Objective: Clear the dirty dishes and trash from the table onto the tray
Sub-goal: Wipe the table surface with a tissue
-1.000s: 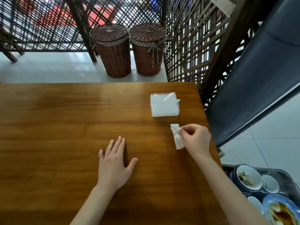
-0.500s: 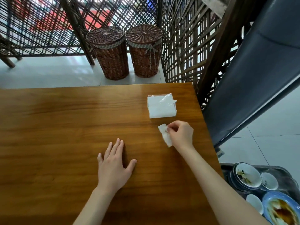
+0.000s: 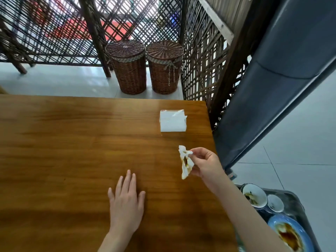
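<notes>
My right hand pinches a crumpled white napkin with brown stains and holds it just above the wooden table near its right edge. My left hand lies flat on the tabletop with straight fingers, palm down. A metal tray sits low at the right, beside the table, holding dirty bowls and a blue plate smeared with brown sauce.
A pack of white napkins in clear wrap lies on the table's far right. Two wicker baskets stand on the floor beyond the table by a wooden lattice screen. A dark blue-grey panel rises at the right.
My right hand has lifted the napkin off the table and turned it, so its stained side now shows. My left hand stays flat in place.
</notes>
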`<state>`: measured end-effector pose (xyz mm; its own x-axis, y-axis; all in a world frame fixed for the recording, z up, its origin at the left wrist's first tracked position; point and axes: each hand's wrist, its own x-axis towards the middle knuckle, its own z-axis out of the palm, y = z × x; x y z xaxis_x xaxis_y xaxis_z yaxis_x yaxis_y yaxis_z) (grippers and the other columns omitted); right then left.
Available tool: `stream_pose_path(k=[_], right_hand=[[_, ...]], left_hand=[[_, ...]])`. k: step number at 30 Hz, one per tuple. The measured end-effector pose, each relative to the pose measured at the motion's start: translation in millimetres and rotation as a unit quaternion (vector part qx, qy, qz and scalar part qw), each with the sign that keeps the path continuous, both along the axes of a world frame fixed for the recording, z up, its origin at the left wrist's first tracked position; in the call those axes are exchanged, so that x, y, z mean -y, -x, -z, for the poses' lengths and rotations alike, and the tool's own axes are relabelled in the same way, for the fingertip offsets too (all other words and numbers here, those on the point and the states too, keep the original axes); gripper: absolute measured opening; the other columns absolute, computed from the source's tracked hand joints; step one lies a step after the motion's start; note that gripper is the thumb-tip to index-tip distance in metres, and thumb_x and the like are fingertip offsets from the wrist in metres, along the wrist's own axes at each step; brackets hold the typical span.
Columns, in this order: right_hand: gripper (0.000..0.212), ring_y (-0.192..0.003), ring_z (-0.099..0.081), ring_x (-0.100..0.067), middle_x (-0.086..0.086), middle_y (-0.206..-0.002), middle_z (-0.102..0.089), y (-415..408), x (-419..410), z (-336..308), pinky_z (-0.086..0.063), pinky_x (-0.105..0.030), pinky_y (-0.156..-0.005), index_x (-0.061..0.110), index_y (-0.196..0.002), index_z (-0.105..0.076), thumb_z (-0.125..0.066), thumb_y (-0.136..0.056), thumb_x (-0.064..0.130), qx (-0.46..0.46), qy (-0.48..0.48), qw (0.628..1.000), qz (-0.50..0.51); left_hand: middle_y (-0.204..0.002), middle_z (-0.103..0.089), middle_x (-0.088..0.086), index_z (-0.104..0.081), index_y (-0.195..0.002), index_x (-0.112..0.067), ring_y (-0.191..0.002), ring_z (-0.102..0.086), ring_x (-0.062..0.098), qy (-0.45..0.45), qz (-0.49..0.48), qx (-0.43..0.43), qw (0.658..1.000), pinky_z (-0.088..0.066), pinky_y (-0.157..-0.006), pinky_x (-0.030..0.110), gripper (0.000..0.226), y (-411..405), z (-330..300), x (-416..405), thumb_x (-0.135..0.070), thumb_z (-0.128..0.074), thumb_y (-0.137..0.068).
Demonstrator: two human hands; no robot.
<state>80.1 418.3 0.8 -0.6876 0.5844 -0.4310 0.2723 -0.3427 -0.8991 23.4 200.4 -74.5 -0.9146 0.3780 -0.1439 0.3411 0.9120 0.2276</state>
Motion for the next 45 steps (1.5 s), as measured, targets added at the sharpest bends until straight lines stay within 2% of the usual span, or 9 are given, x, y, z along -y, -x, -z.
stream_pose_path(k=[7,12,18,22,26,31,35,41,45], right_hand=[[0.011,-0.071,-0.07,-0.014,-0.001,-0.079,-0.071,-100.7,17.8,2.5,-0.056,-0.023,-0.056,0.014,-0.082,-0.066,-0.063,-0.087,0.005,0.09,-0.089,0.992,-0.002],[0.01,-0.079,-0.068,-0.024,-0.007,-0.082,-0.071,-178.5,36.1,1.2,-0.059,-0.038,-0.067,0.011,-0.082,-0.067,-0.063,-0.087,0.003,0.144,-0.096,0.984,0.04],[0.012,-0.073,-0.066,-0.024,-0.01,-0.078,-0.069,-238.8,76.6,-22.5,-0.055,-0.035,-0.062,0.012,-0.078,-0.066,-0.064,-0.087,0.003,0.126,-0.131,0.981,0.074],[0.008,-0.08,-0.066,-0.027,-0.013,-0.083,-0.069,-265.7,104.6,-35.3,-0.057,-0.044,-0.074,0.01,-0.081,-0.067,-0.064,-0.087,0.005,0.115,-0.129,0.982,0.079],[0.008,-0.073,-0.065,-0.02,-0.008,-0.078,-0.069,-298.9,123.7,-43.7,-0.056,-0.033,-0.066,0.013,-0.079,-0.067,-0.066,-0.086,0.008,0.114,-0.146,0.977,0.108],[0.01,-0.069,-0.063,-0.014,-0.004,-0.075,-0.068,-327.0,139.1,-45.7,-0.054,-0.027,-0.061,0.014,-0.078,-0.066,-0.066,-0.086,0.009,0.118,-0.133,0.976,0.126],[0.012,-0.071,-0.064,-0.014,-0.002,-0.075,-0.068,-339.5,143.1,-41.6,-0.056,-0.033,-0.068,0.016,-0.076,-0.065,-0.067,-0.085,0.011,0.133,-0.138,0.973,0.126],[0.011,-0.072,-0.063,-0.013,0.001,-0.075,-0.067,-339.7,123.0,-25.4,-0.053,-0.028,-0.067,0.021,-0.076,-0.065,-0.069,-0.084,0.015,0.154,-0.177,0.969,0.076],[0.011,-0.071,-0.063,-0.011,0.004,-0.074,-0.067,-329.4,98.2,-18.6,-0.055,-0.03,-0.069,0.023,-0.074,-0.064,-0.07,-0.083,0.017,0.162,-0.201,0.965,0.035]], left_hand=[[-0.159,-0.005,-0.011,-0.012,-0.151,-0.027,-0.146,-0.006,0.013,0.0,-0.002,0.041,0.999,-0.01,-0.116,0.045,0.061,-67.0,-21.6,31.9,-0.05,-0.03,-0.097],[-0.158,-0.005,-0.014,-0.012,-0.151,-0.03,-0.145,-0.007,0.012,0.004,-0.004,0.053,0.999,-0.012,-0.116,0.044,0.064,-111.5,-36.8,59.0,-0.053,-0.033,-0.095],[-0.158,-0.008,-0.011,-0.014,-0.151,-0.027,-0.146,-0.006,0.014,-0.004,0.028,0.049,0.998,-0.01,-0.116,0.046,0.064,-149.2,-67.9,89.0,-0.049,-0.037,-0.096],[-0.158,-0.012,-0.008,-0.018,-0.15,-0.024,-0.146,-0.009,0.015,-0.026,0.052,0.019,0.998,-0.01,-0.116,0.047,0.063,-163.8,-83.2,109.4,-0.046,-0.04,-0.096],[-0.157,-0.018,-0.005,-0.025,-0.149,-0.021,-0.145,-0.013,0.018,-0.051,0.08,0.01,0.995,-0.009,-0.116,0.048,0.061,-189.3,-92.5,118.3,-0.041,-0.046,-0.095],[-0.157,-0.02,-0.003,-0.028,-0.148,-0.019,-0.145,-0.015,0.019,-0.045,0.097,0.007,0.994,-0.012,-0.115,0.05,0.061,-219.4,-96.7,124.5,-0.039,-0.047,-0.095],[-0.157,-0.018,-0.004,-0.027,-0.148,-0.018,-0.145,-0.014,0.02,-0.026,0.099,0.012,0.995,-0.013,-0.115,0.05,0.061,-238.6,-95.1,122.5,-0.038,-0.048,-0.095],[-0.157,-0.018,-0.003,-0.026,-0.149,-0.018,-0.145,-0.013,0.02,-0.021,0.075,0.007,0.997,-0.011,-0.115,0.051,0.061,-238.8,-90.2,91.4,-0.038,-0.047,-0.095],[-0.156,-0.022,-0.001,-0.029,-0.148,-0.016,-0.145,-0.016,0.022,-0.025,0.04,-0.007,0.999,-0.013,-0.114,0.052,0.06,-232.5,-89.1,70.0,-0.037,-0.048,-0.095]])
